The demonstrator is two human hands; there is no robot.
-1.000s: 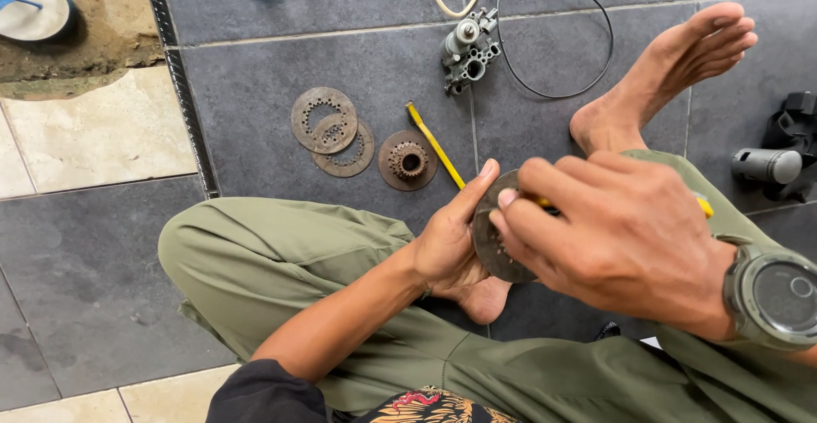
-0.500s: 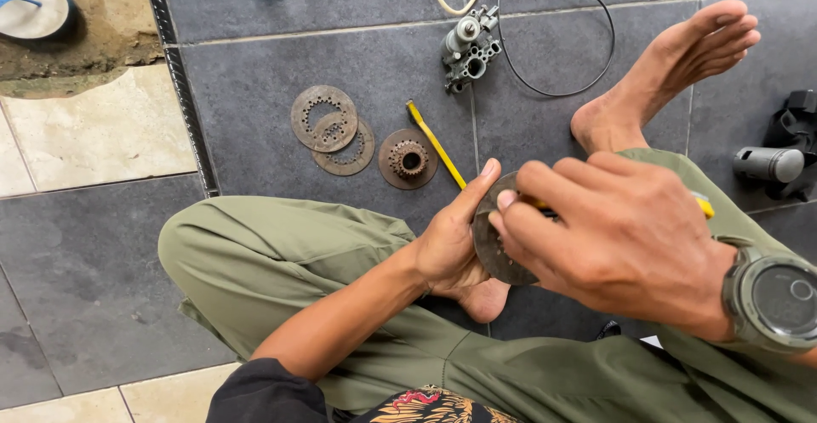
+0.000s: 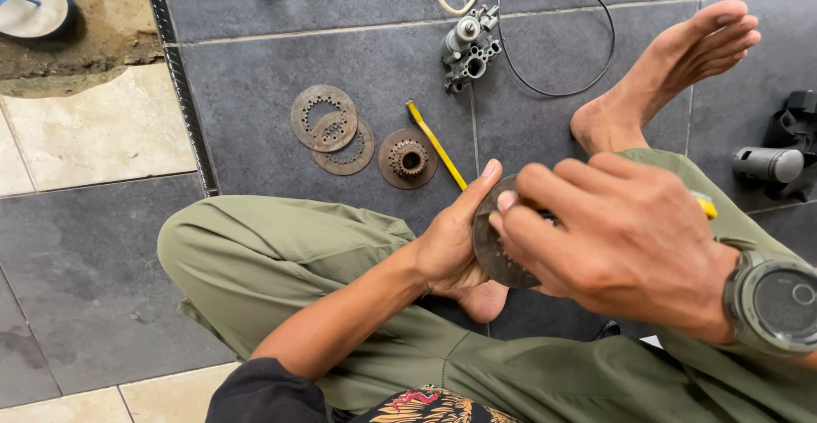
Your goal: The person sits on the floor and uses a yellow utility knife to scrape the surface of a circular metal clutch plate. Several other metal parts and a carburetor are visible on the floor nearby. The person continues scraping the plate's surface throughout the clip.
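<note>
Disc: dark round metal plate with a toothed inner edge, held in front of the lap above the green trousers, between both hands. It stands on edge and tilted, its flat face turned toward the right hand; being round, it has no long axis to report. Only its left rim and lower part show; the rest is behind the right hand.

Left hand: fingers curled loosely behind the disc, thumb stretched up along its left rim, touching. Grip closed on the disc.

Right hand: fingers bent and close together, tips pressed on the disc's face and upper edge. Whether they pinch something small against it cannot be told. Watch on the wrist.

Yellow tool: thin yellow shaft lying on the grey floor tiles, running from upper left toward lower right; its middle passes behind the hands, and a yellow end shows past the right hand near the knee.

On the tiles, well apart from the hands: two overlapping rusty rings, a toothed hub disc just beside them, a carburettor with a black cable, a bare foot, and a dark part cut off at the right edge.
</note>
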